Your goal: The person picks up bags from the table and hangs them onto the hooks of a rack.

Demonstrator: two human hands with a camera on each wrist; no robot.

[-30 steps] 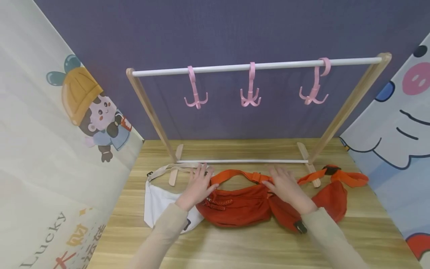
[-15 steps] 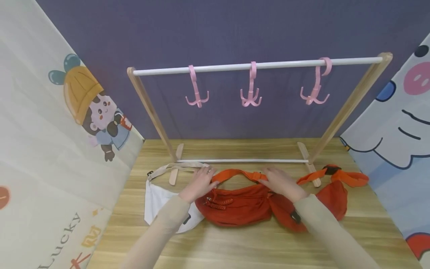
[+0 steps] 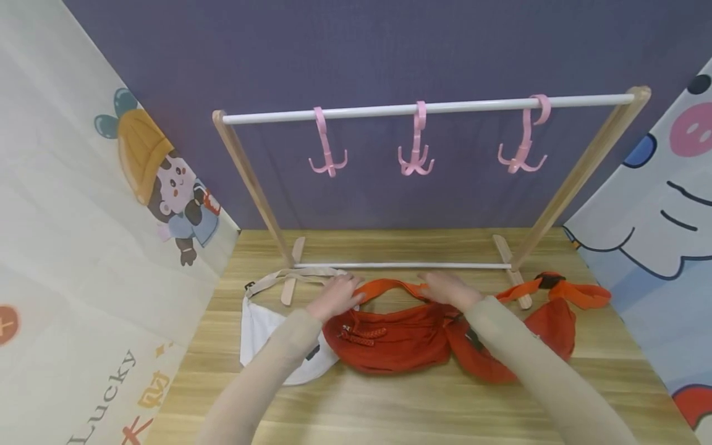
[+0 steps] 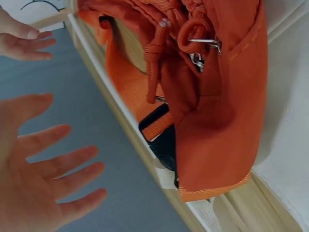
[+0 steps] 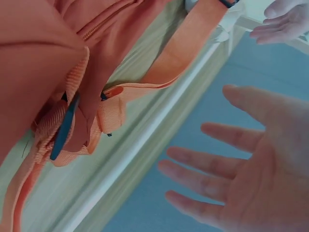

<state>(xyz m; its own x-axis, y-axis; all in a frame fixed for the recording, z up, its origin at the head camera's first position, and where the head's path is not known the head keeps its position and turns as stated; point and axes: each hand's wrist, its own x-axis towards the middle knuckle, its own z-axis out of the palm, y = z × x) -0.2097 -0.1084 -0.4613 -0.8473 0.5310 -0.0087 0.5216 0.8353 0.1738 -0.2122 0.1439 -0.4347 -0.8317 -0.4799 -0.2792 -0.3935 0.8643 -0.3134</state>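
Note:
A rust-red waist bag (image 3: 392, 346) with braided zip pulls lies on the wooden table, its orange strap (image 3: 386, 285) looped behind it. My left hand (image 3: 335, 295) is over the strap's left end; the left wrist view shows the hand (image 4: 43, 166) with fingers spread, apart from the bag (image 4: 217, 135). Over the strap's right end is my right hand (image 3: 447, 289), and in the right wrist view its fingers (image 5: 207, 162) are spread and hold nothing. A white waist bag (image 3: 260, 334) lies to the left, and a second red waist bag (image 3: 550, 327) to the right, partly behind my right sleeve.
Behind the bags stands a wooden rack with a white top rail (image 3: 367, 112). Three pink hooks hang from it: left (image 3: 328, 162), middle (image 3: 416, 162) and right (image 3: 523, 159). A low white rail (image 3: 400, 266) joins its feet. Printed curtains (image 3: 83, 216) flank the table.
My right hand has moved left, closer to the middle of the orange strap. The left hand has shifted slightly right. The bags lie as before, and the head view has turned a little.

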